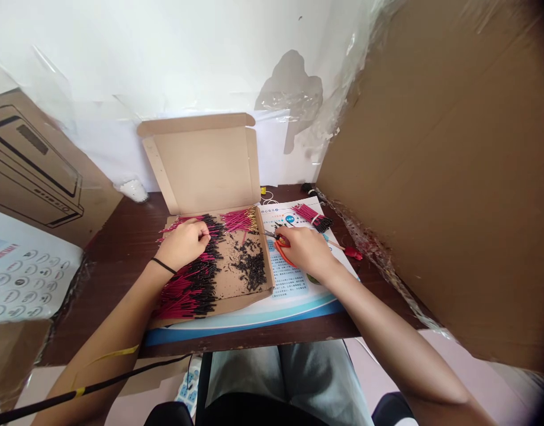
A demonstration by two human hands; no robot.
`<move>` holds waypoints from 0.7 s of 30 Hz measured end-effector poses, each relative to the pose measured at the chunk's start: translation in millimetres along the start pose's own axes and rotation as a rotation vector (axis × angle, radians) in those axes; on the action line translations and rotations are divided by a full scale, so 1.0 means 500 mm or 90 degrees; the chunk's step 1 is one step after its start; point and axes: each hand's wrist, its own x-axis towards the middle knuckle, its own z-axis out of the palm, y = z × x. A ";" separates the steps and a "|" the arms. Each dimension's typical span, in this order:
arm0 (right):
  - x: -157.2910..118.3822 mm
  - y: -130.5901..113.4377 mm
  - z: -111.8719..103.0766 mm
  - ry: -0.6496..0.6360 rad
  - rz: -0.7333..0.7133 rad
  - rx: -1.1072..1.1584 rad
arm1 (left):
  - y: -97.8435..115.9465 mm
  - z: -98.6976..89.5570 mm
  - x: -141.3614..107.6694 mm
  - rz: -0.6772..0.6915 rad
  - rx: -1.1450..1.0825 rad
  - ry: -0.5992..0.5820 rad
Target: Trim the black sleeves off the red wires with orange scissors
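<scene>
My left hand is over the left part of an open cardboard box, thumb and fingers pinched together; what is between them is too small to make out. Beneath and around it lie many red wires with black ends, laid in rows. My right hand grips scissors with orange handles beside the box's right wall, blades pointing left. Short black cut pieces are heaped on the box floor between the hands. Toward the back of the box, a group of red wires shows bare golden ends.
A tied bundle of red wires lies on a printed sheet at the right. Tall cardboard stands along the right side. On the left are a printed carton and a small white object.
</scene>
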 end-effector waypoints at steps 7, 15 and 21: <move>-0.003 -0.001 0.001 -0.009 -0.013 -0.018 | 0.011 -0.013 0.000 -0.019 -0.039 0.069; -0.007 -0.005 -0.002 0.057 -0.015 0.006 | 0.092 -0.015 -0.032 0.081 -0.819 0.101; -0.017 -0.026 -0.008 0.136 -0.041 0.148 | 0.165 0.050 -0.074 0.019 -1.115 -0.147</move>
